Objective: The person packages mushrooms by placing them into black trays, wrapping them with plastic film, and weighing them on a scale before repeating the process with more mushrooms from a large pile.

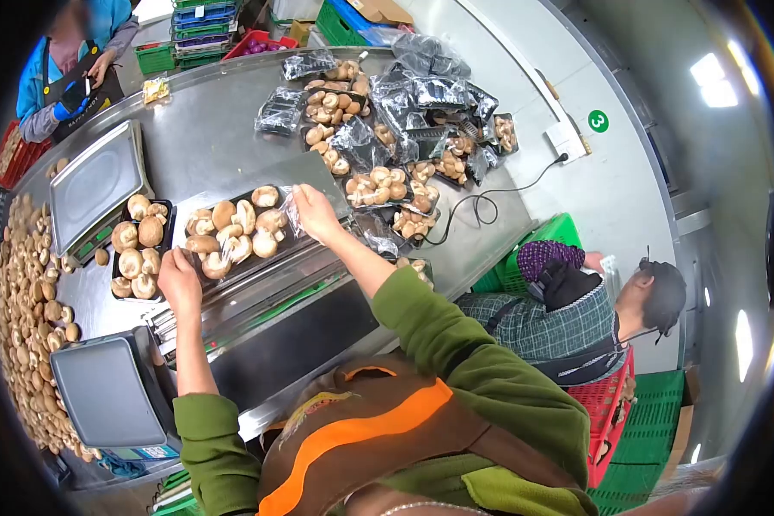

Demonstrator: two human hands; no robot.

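Note:
Between my hands is a black tray of mushrooms (235, 230), with clear plastic film over it. My left hand (180, 282) is closed on its left end. At the right end, my right hand (316, 215) has its fingers closed on the clear film (292, 214) by the tray's edge. The tray is held above the wrapping machine (271, 301) with its metal rails. Just left of it, a second black tray (117, 282) with brown mushrooms rests on the metal table, close to my left hand; no film can be made out on that one.
Loose mushrooms (26, 318) are heaped at the left. Two weighing scales (103, 391) stand near them. Film-wrapped mushroom trays (378, 185) pile up at the back right, beside a black power cord (490, 196). One co-worker (86, 60) stands across the table, another (542, 314) at the right by crates.

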